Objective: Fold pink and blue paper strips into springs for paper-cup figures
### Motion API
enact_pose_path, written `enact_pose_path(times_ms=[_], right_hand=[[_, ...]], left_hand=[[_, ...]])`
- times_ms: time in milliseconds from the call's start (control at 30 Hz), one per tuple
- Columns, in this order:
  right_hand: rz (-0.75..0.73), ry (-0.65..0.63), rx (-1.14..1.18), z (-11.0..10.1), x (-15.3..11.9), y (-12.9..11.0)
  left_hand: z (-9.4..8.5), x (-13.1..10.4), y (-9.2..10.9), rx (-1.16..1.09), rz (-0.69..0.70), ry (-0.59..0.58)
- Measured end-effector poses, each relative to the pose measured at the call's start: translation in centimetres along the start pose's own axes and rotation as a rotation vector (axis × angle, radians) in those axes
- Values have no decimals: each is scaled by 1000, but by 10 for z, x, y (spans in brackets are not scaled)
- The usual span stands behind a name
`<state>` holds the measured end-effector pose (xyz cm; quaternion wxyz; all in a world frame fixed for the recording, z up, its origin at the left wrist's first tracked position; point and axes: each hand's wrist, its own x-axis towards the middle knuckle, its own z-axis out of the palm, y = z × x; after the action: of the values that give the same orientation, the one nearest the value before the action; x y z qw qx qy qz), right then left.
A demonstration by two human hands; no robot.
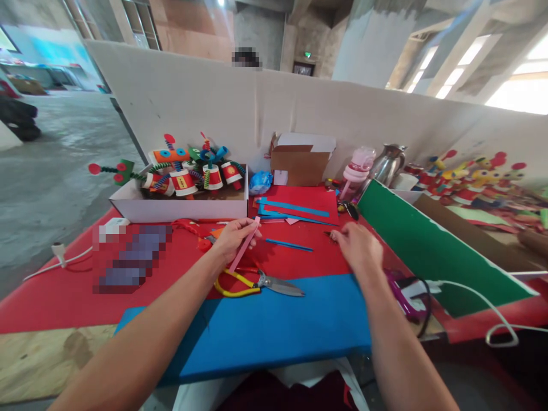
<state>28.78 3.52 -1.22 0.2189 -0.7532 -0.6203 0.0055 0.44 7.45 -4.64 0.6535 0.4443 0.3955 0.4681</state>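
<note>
A narrow pink paper strip (244, 248) is pinched between the fingers of my left hand (233, 242), slanting down toward the table. My right hand (360, 246) is closed at the right of the red sheet; a small dark object shows at its fingertips, too small to name. Below my left hand lie scissors (278, 283) with yellow handles, blades pointing right. A thin blue strip (289, 245) rests between my hands. Behind it, more blue paper strips (295, 208) lie on red paper (327, 200).
A white box (180, 210) of paper-cup figures (184, 181) stands at back left. A cardboard box (302, 165), a pink bottle (358, 165) and a metal jug (387, 162) stand at the back. A green-sided box (428, 251) borders the right, beside a purple device (405, 297) with cables.
</note>
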Motion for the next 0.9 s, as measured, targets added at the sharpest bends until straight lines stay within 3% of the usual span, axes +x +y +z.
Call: enact_pose_path(times_ms=[33,133,233,367,500,667,900], right_hand=[[-81,-5,15,8,1,-18],[-283,-277,174,41,7,-66],[-278,-390,157,72,12,-90],[-250,-427,154,83,10,-92],[-226,-465,124,78,6,-91],[-267,-386,37,76,0,-91],[-312,-448,50,73,-5,-88]], left_hand=[[-3,1,1,-2,18,10],[-7,4,1,3,38,42],[-7,4,0,16,20,71],[-2,3,1,19,-2,75],[2,3,-1,18,-22,57],[5,2,-5,54,-41,39],[6,0,-6,70,-58,39]])
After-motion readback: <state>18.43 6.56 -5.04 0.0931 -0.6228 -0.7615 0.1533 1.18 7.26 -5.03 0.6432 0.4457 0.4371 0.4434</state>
